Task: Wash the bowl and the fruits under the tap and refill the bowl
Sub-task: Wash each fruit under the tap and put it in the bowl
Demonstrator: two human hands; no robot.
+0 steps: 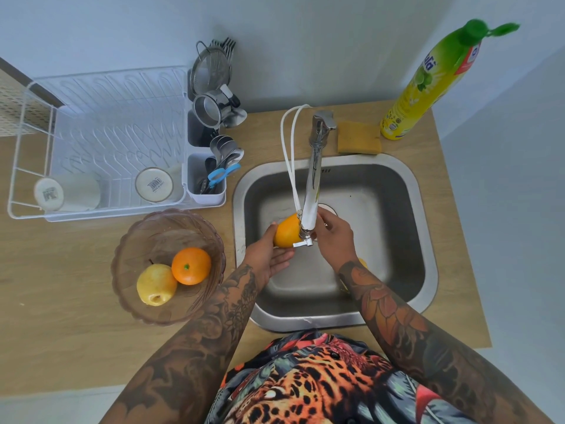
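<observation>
Under the tap (312, 191), left hand (265, 255) grasps the orange fruit (286, 231), long axis toward right hand (334, 237) (fingers relaxed, holding nothing); bowl (128, 270) lies left.

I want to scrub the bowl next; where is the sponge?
The sponge lies on the counter behind the sink, between the tap and the yellow dish soap bottle.

Rack (21, 166) w/ cups; sponge (359, 138), prob. soap bottle (428, 84).

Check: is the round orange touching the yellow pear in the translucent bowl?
Touching. The head view shows the round orange pressed against the yellow pear, with no gap at their edges, inside the translucent bowl.
</observation>
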